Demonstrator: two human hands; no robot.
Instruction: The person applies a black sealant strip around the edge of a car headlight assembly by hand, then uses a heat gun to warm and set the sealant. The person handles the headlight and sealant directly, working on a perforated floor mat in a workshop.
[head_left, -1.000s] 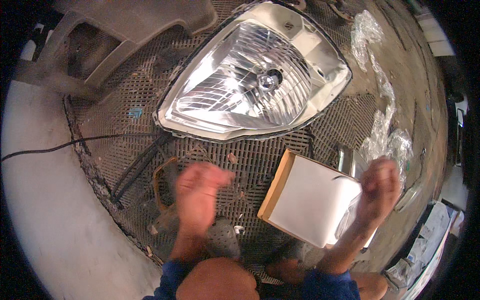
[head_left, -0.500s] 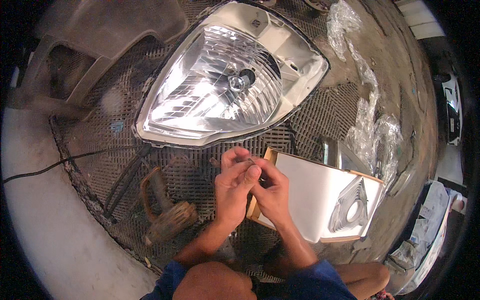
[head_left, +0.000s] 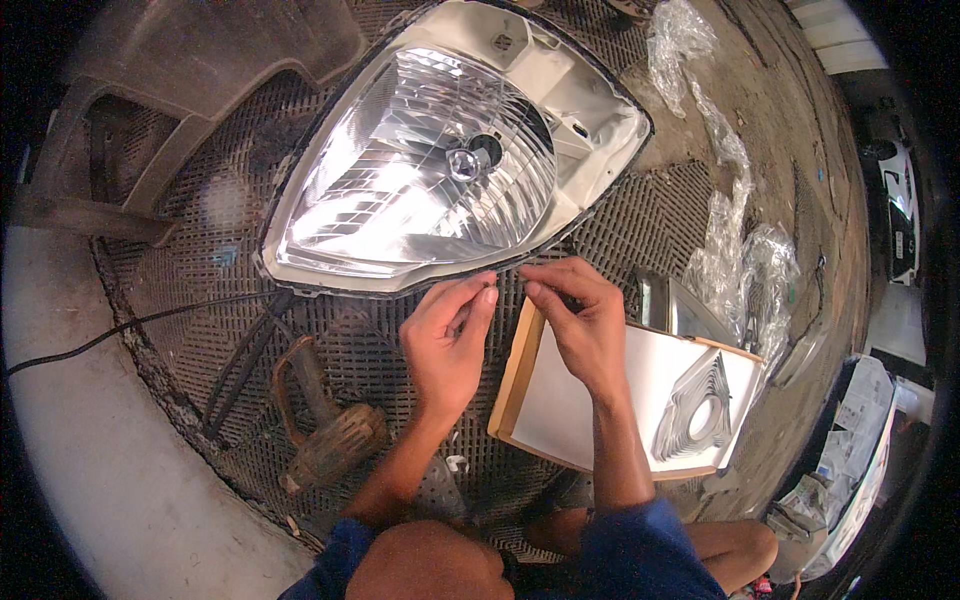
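Note:
A large headlight housing (head_left: 590, 95) with a mirrored reflector (head_left: 400, 170) lies on the mat in front of me, its reflector side up. Just off its near edge, my left hand (head_left: 445, 340) is closed in a pinch, thumb against index finger. Facing it a short gap away, my right hand (head_left: 590, 325) pinches in the same way. Specks show at the fingertips, but whatever the hands hold is too small to make out. Beneath my right hand and forearm lies an open shallow cardboard box (head_left: 515, 375) with a white sheet (head_left: 560, 400) inside.
A worn corded power tool (head_left: 340, 445) lies left of my left forearm. Crumpled clear plastic wrap (head_left: 715, 230) trails along the right. A brown plastic chair (head_left: 200, 60) stands at the far left. A black cable (head_left: 150, 318) crosses a pale ledge (head_left: 60, 430).
My hands, together half a second ago, have parted: the left moved left, the right moved right and slightly up. Both still pinch. The headlight appears shifted slightly left in the picture.

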